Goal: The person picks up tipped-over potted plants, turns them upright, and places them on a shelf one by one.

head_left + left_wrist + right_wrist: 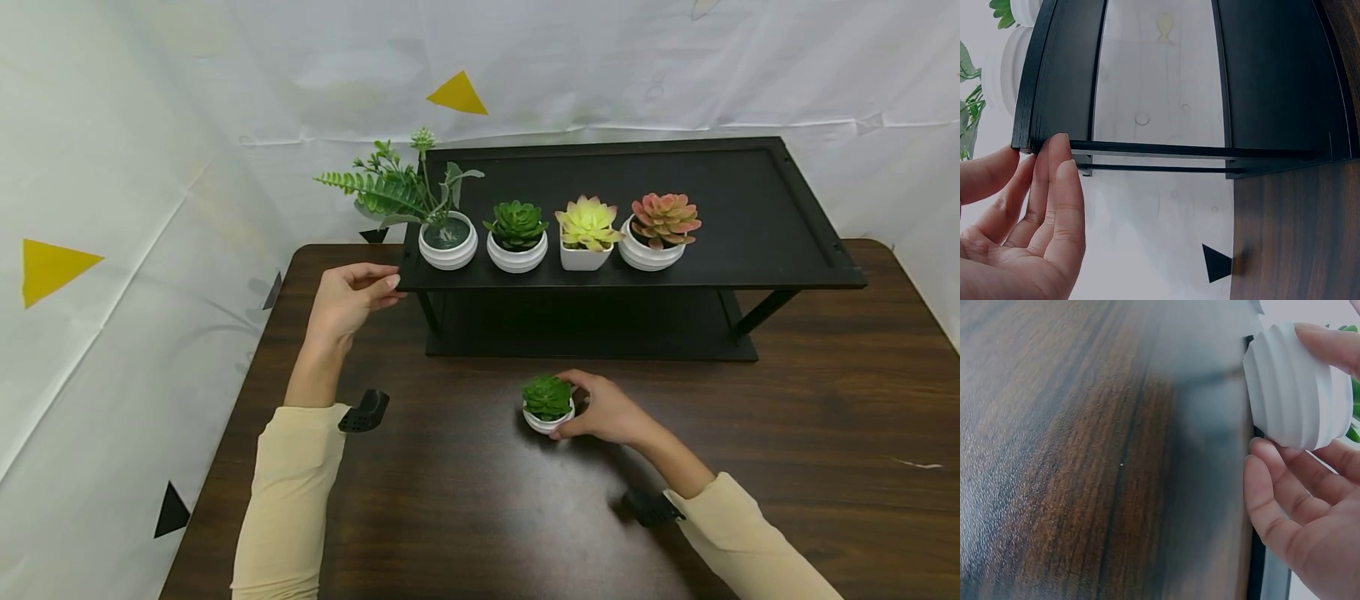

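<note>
My right hand (606, 410) grips a small green potted succulent (547, 400) by its white pot, close over the table in front of the shelf. In the right wrist view, the ribbed white pot (1291, 387) sits between thumb and fingers. My left hand (347, 302) pinches the front left corner of a black two-tier shelf (735, 217), thumb above and fingers below the edge. Along the shelf's top front stand a leafy fern arrangement (448, 250), a dark green succulent (517, 229), a yellow succulent (587, 225) in a square pot and a pinkish succulent (665, 221).
The shelf stands on a dark wooden table (450, 500), its lower tier (585, 325) set below and behind the top's front edge. White sheeting (600, 67) with yellow and black triangles hangs behind and to the left.
</note>
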